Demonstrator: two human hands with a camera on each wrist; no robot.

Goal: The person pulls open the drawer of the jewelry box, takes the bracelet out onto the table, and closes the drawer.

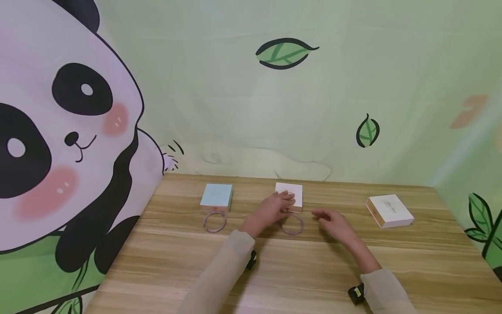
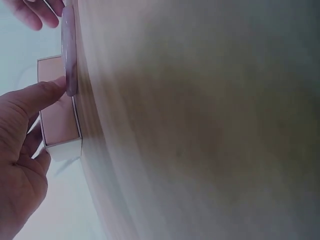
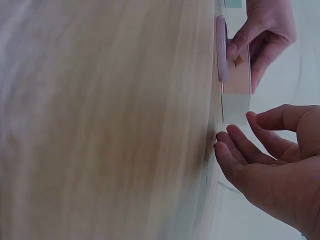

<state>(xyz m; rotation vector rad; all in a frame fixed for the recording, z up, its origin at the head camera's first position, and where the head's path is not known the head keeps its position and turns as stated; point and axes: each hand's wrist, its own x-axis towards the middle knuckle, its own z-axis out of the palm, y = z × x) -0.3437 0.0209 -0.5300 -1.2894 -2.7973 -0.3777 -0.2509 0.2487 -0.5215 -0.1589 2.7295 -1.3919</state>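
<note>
A small white box (image 1: 297, 192) with a pinkish front face (image 2: 60, 122) lies toward the back of the table. My left hand (image 1: 274, 209) holds it, fingers over the top and thumb at the front face. Just in front is a pale purple bangle (image 1: 292, 224), right beside the thumb tip in the left wrist view. A little brown tab (image 3: 238, 61) shows on the front face near that thumb. To the right of the box, my right hand (image 1: 333, 224) hovers low over the table with loosely bent fingers, holding nothing.
A light blue box (image 1: 217, 195) sits to the left with another bangle (image 1: 214, 222) before it. Farther right, a second white box (image 1: 390, 210) lies at an angle. Behind the wooden table (image 1: 306, 270) rises a green wall with a panda picture.
</note>
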